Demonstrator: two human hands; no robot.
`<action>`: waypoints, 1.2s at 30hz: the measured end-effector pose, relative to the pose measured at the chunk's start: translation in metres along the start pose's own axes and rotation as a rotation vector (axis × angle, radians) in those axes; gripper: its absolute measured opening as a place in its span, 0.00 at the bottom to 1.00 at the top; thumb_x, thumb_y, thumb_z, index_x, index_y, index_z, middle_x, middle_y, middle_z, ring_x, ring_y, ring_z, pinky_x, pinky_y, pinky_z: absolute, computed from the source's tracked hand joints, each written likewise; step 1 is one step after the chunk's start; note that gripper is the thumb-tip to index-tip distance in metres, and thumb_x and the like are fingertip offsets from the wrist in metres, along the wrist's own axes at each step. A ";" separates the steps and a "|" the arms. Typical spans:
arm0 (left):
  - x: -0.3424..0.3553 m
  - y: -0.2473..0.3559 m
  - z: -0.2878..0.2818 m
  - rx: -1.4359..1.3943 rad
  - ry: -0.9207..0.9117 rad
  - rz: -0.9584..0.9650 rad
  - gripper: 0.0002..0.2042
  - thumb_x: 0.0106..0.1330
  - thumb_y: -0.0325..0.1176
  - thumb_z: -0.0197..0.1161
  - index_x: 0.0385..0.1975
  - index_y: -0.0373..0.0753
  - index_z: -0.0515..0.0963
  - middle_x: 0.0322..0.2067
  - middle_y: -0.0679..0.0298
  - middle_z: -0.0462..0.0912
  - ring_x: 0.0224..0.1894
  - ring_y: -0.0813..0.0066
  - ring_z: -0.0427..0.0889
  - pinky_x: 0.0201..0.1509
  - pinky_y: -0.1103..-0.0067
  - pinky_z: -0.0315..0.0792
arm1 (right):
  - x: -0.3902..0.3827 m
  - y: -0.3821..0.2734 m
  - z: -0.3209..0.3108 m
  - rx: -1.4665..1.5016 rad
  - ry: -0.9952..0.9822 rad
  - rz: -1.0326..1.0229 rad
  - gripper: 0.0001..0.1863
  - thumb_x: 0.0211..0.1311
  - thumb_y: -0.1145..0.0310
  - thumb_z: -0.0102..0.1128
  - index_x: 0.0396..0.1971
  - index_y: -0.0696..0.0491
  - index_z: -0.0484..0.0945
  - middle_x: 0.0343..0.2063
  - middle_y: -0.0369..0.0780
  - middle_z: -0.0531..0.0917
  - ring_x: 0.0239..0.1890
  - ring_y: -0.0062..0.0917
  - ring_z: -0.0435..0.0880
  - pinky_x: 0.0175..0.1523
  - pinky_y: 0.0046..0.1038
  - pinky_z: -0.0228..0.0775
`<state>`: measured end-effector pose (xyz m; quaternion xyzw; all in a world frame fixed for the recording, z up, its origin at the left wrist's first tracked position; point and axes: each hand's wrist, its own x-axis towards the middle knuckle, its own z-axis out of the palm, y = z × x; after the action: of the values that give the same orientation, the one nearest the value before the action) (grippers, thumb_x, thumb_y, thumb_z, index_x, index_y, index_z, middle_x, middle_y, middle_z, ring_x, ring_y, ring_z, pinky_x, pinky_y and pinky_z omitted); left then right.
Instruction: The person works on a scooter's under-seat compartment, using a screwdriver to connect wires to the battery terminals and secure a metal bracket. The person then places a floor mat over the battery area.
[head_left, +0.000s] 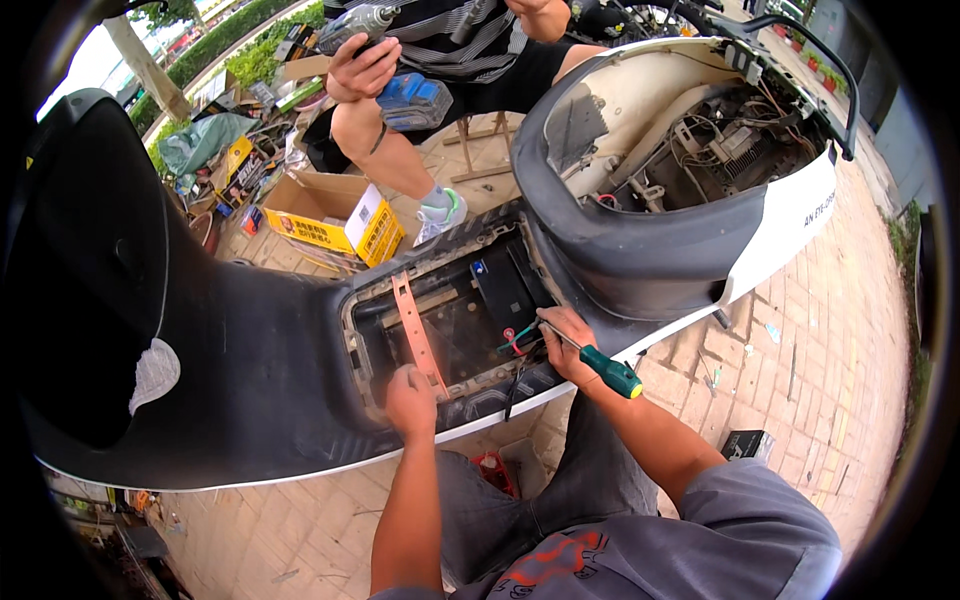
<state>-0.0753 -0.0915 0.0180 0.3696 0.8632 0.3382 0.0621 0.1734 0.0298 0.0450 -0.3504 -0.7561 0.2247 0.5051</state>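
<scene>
Green-handled screwdriver (612, 372) in right hand (570, 347), at battery end of compartment; fingers (556, 322) closed around it, handle slanting back past wrist. Left hand (411, 402) blurred, fingers curled, at near end of orange perforated strip (411, 322); cannot tell whether they grip it. Strip lies across open compartment (352, 345) in scooter (650, 245) footboard. Inside, black battery (508, 292); red and green wires (514, 338) near right hand. Beyond: yellow box (310, 230), co-worker's hand (363, 70) holding power tool (415, 103).

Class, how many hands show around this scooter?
4: left hand by the perforated orange strip; right hand holding a screwdriver; at top, a co-worker's two hands, one cropped.
</scene>
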 end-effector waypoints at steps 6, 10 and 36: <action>-0.001 0.000 0.002 -0.006 0.048 0.041 0.11 0.67 0.38 0.54 0.36 0.40 0.83 0.35 0.53 0.85 0.39 0.49 0.82 0.43 0.61 0.74 | 0.002 -0.004 0.000 0.001 0.010 0.008 0.12 0.57 0.79 0.62 0.43 0.59 0.81 0.36 0.47 0.83 0.38 0.43 0.83 0.43 0.35 0.76; -0.002 0.001 0.001 -0.015 0.071 0.077 0.11 0.68 0.37 0.55 0.37 0.38 0.82 0.33 0.50 0.84 0.37 0.46 0.82 0.42 0.61 0.74 | 0.000 0.002 0.001 -0.007 0.019 -0.072 0.13 0.58 0.82 0.60 0.44 0.60 0.80 0.36 0.49 0.83 0.37 0.42 0.84 0.43 0.33 0.77; -0.001 -0.002 0.002 -0.030 0.055 0.084 0.12 0.68 0.37 0.54 0.37 0.39 0.82 0.34 0.50 0.84 0.38 0.47 0.82 0.41 0.61 0.74 | -0.001 0.004 0.004 -0.014 0.002 -0.003 0.12 0.58 0.79 0.62 0.43 0.57 0.81 0.37 0.47 0.83 0.38 0.43 0.83 0.44 0.34 0.77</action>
<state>-0.0750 -0.0924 0.0147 0.3951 0.8431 0.3636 0.0295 0.1710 0.0315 0.0396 -0.3530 -0.7577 0.2183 0.5036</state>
